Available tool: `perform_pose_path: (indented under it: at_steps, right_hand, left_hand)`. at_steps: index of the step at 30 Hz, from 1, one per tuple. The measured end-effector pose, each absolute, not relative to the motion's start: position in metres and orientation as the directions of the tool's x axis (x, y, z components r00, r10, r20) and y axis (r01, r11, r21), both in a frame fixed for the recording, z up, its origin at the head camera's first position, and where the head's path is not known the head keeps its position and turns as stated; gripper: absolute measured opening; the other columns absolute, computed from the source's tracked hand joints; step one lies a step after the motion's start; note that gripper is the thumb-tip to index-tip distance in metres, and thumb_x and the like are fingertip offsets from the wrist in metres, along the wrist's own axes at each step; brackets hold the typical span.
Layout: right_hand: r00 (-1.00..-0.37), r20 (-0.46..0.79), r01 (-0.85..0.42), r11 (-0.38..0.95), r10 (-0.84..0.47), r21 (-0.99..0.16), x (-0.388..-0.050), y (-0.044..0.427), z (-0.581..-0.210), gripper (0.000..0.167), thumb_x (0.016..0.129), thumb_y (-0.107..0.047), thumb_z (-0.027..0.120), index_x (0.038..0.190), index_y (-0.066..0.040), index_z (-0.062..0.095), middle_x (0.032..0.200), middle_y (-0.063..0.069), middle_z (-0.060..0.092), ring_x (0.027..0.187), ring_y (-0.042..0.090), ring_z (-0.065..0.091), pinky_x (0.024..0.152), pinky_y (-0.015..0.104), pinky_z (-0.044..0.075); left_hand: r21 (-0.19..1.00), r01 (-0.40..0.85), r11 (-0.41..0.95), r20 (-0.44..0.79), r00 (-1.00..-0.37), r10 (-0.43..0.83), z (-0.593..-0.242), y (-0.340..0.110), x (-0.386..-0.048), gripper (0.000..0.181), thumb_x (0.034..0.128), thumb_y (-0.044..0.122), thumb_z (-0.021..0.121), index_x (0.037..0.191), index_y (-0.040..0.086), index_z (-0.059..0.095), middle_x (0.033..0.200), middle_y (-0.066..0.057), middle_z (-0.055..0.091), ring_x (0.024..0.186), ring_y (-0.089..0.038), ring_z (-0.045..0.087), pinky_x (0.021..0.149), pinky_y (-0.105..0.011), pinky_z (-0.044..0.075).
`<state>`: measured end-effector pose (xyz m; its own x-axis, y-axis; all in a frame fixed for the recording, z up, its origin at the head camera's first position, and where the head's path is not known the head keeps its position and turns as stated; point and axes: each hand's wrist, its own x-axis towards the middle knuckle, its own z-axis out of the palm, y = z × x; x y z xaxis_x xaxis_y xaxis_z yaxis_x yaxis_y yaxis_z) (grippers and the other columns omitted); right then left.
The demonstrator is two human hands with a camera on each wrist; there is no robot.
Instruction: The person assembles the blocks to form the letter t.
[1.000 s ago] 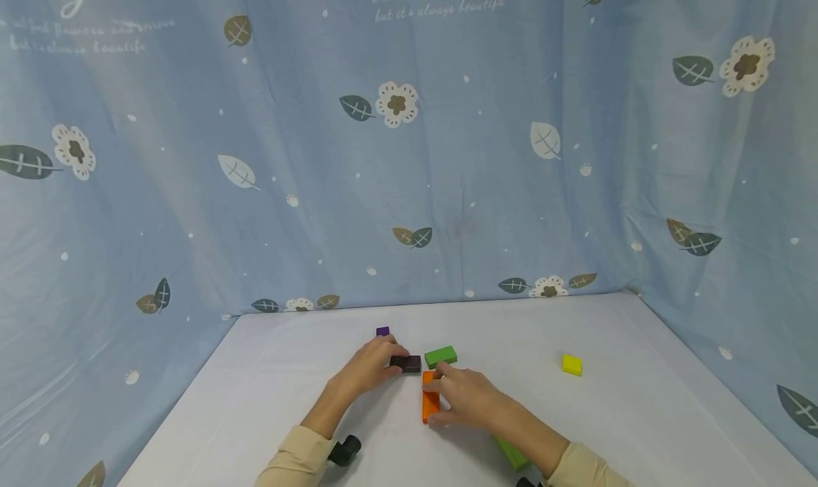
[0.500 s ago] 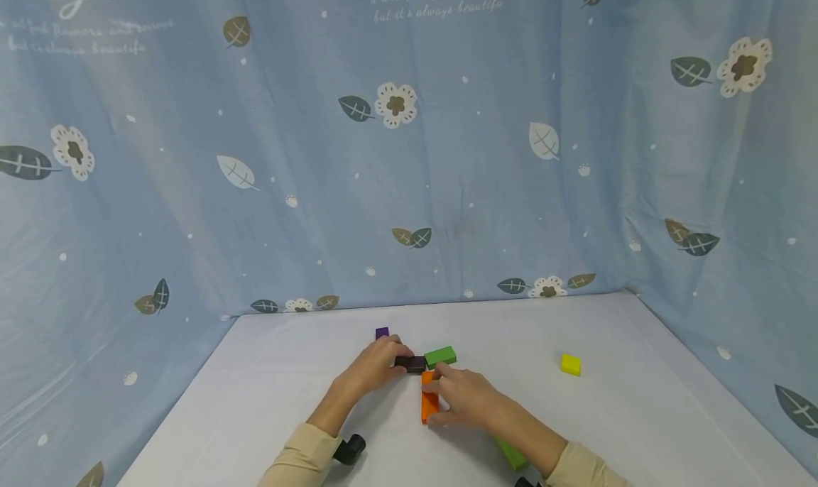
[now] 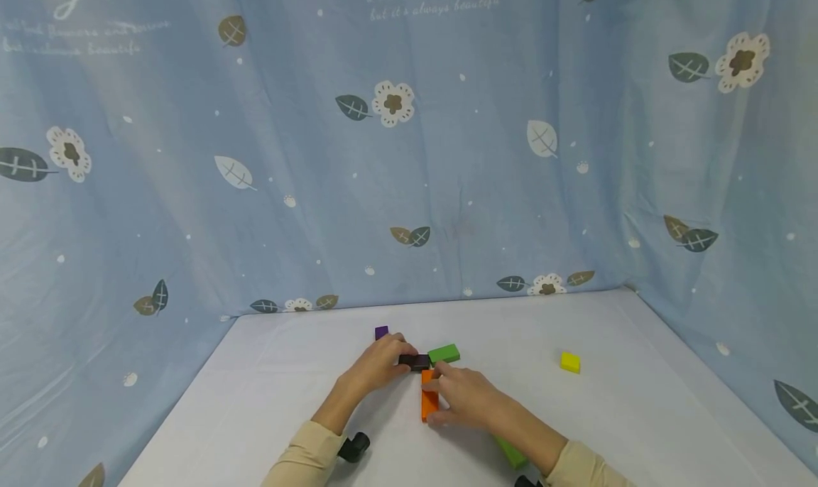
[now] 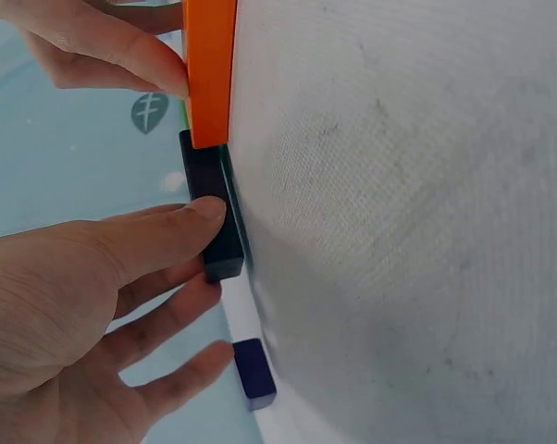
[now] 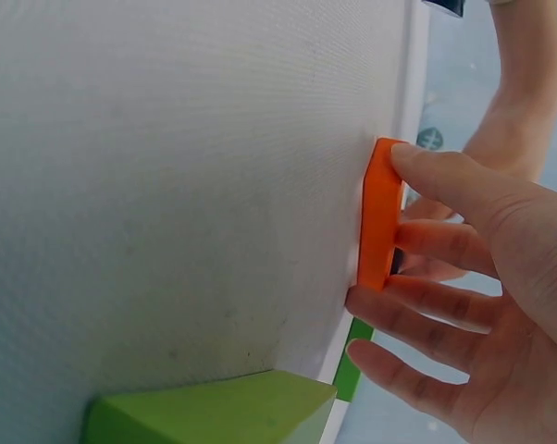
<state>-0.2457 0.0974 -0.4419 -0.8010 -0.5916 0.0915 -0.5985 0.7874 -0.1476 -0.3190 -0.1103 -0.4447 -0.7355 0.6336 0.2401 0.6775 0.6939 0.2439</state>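
Observation:
My left hand [image 3: 378, 363] pinches a black block [image 3: 415, 362] between thumb and fingers; in the left wrist view the thumb lies on the near face of the black block [image 4: 212, 227]. The block's right end meets, or nearly meets, a green block [image 3: 444, 353]. My right hand [image 3: 469, 397] holds an orange block [image 3: 429, 396], which lies lengthwise away from me just below that junction. In the right wrist view the thumb is at the near end of the orange block [image 5: 380, 217], with fingers along its side and far end.
A purple block [image 3: 381, 332] lies just beyond my left hand. Off to the right is a yellow block [image 3: 570, 363]. A second, light green block [image 3: 511, 451] lies partly under my right forearm. A blue patterned curtain [image 3: 447, 153] rises behind the white table [image 3: 224, 416].
My left hand has slid the black block rightward, up to the green block. That green block has shifted slightly right and away. The right hand and orange block stay in place.

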Motion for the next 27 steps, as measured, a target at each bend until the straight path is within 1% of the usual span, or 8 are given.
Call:
perform_pose_path:
  at_steps: [14, 18, 27]
  right_hand:
    - [-0.805, 0.086, -0.593, 0.790, -0.587, -0.156, -0.2454, 0.0976, -0.4417, 0.051, 0.079, -0.049, 0.078, 0.121, -0.022, 0.071, 0.111, 0.001, 0.058, 0.071, 0.008, 0.050, 0.068, 0.023, 0.053]
    - [-0.805, 0.083, -0.593, 0.791, -0.587, -0.152, -0.2448, 0.0973, -0.4408, 0.051, 0.079, -0.049, 0.078, 0.121, -0.022, 0.071, 0.111, 0.001, 0.058, 0.070, 0.007, 0.049, 0.067, 0.022, 0.053]
    - [-0.805, 0.086, -0.592, 0.792, -0.586, -0.148, -0.2440, 0.0969, -0.4403, 0.051, 0.079, -0.049, 0.078, 0.121, -0.022, 0.071, 0.109, 0.001, 0.057, 0.068, 0.007, 0.047, 0.064, 0.020, 0.050]
  left_hand:
    - [0.244, 0.677, 0.695, 0.223, -0.736, 0.639, -0.4445, -0.1074, -0.3175, 0.023, 0.0834, 0.007, 0.076, 0.106, 0.007, 0.076, 0.098, -0.007, 0.069, 0.090, -0.019, 0.062, 0.084, -0.030, 0.055]
    - [0.234, 0.679, 0.696, 0.224, -0.734, 0.640, -0.4456, -0.1073, -0.3164, 0.023, 0.0833, 0.008, 0.077, 0.106, 0.008, 0.076, 0.097, -0.006, 0.069, 0.088, -0.018, 0.061, 0.083, -0.028, 0.054]
    - [0.241, 0.674, 0.698, 0.225, -0.739, 0.635, -0.4455, -0.1064, -0.3158, 0.022, 0.0838, 0.008, 0.076, 0.106, 0.007, 0.076, 0.097, -0.007, 0.069, 0.089, -0.020, 0.063, 0.083, -0.029, 0.055]
